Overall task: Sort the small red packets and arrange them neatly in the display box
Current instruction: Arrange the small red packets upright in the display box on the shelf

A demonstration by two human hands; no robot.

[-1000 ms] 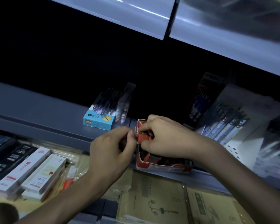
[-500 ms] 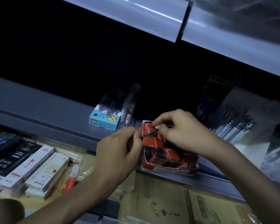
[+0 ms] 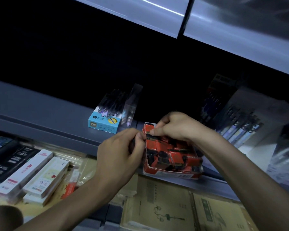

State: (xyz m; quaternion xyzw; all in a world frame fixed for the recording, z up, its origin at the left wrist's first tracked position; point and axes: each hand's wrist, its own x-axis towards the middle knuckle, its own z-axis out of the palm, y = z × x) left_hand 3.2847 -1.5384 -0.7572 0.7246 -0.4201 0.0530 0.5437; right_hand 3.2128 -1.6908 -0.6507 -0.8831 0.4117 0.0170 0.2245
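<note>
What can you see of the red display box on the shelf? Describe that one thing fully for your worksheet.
The red display box looks like thin printed cardboard, open-topped, with a cut-down front wall and small print along its base. It sits on the grey shelf edge, turned at an angle. Small red packets lie jumbled inside. The left hand pinches its near-left wall; the right hand reaches in at the back.

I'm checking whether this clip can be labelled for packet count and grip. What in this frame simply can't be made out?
Head view only:
- What the left hand pinches: its curled fingers cover it.
- Packet count: the right hand covers the rear of the display box, and the red packets lie jumbled.
- Print on the packets: blurred, too small.
- The shelf's rear: lost in darkness.
- The pen packs at right: motion-blurred.
</note>
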